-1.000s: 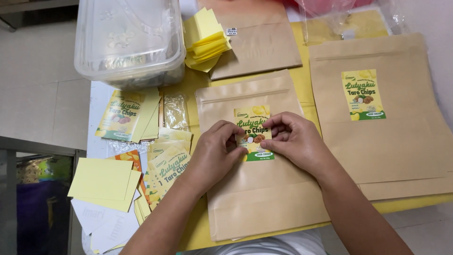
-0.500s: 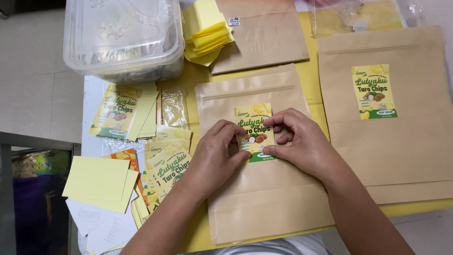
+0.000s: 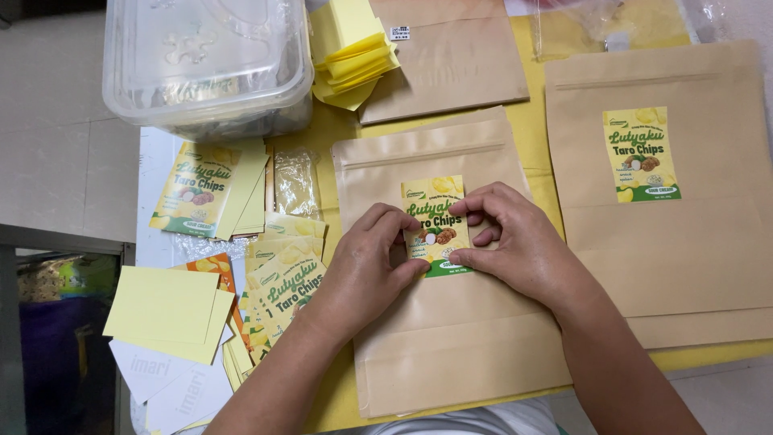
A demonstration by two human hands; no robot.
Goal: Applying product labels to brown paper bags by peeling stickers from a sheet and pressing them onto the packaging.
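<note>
I'm looking straight down on both hands meeting over the middle brown paper pouch (image 3: pixel 435 338), which lies flat on the yellow surface (image 3: pixel 555 121). My left hand (image 3: pixel 366 270) comes in from below left, palm down, knuckles arched, its fingers curled and pressing on the left edge of the yellow and green sticker label (image 3: pixel 436 224) on the pouch's upper half. My right hand (image 3: pixel 523 250) comes from the lower right, wrist angled in, with the index finger bent along the label's top right corner and the thumb on its lower right edge; the other fingers are loosely folded. Neither hand grips anything, both just bear down on the label. To the right lies a second pouch (image 3: pixel 676 242) already labelled, just beside the first. Left of my hands I see loose label sheets (image 3: pixel 286 282), pale yellow backing papers (image 3: pixel 165 310) and, further up, a clear plastic tub (image 3: pixel 209 64).
</note>
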